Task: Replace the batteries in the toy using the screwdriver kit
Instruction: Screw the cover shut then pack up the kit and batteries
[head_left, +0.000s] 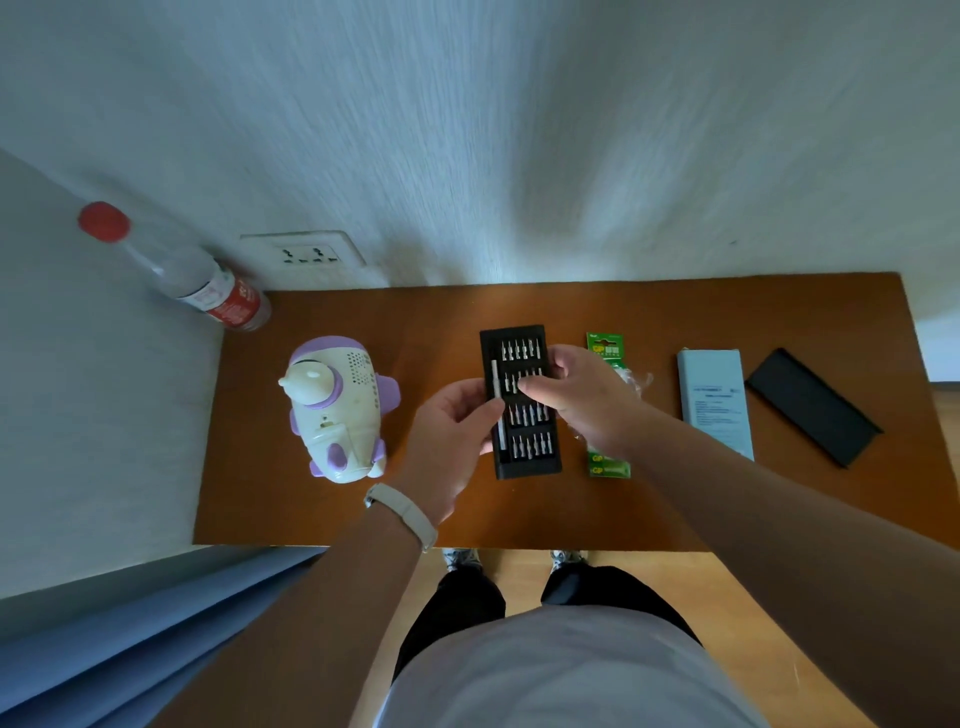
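"GP" is printed at both ends of the green cardboard battery pack (605, 349), which lies on the brown wooden counter (675, 312), partly hidden by the right hand (587, 400). Print on the pale blue box (714, 400) and on the red label of the clear red-capped bottle (208, 283) is too small to read. A black sleeve (813, 408) lies far right. The black plastic screwdriver-kit tray (524, 462), with 4 rows of silver bits, sits between the pack and the white-and-purple plastic toy (337, 410). The left hand (452, 431) grips the tray's left edge, thumb across the silver driver (501, 441). The right hand's fingertips curl onto row 2; whether they pinch a bit cannot be told.
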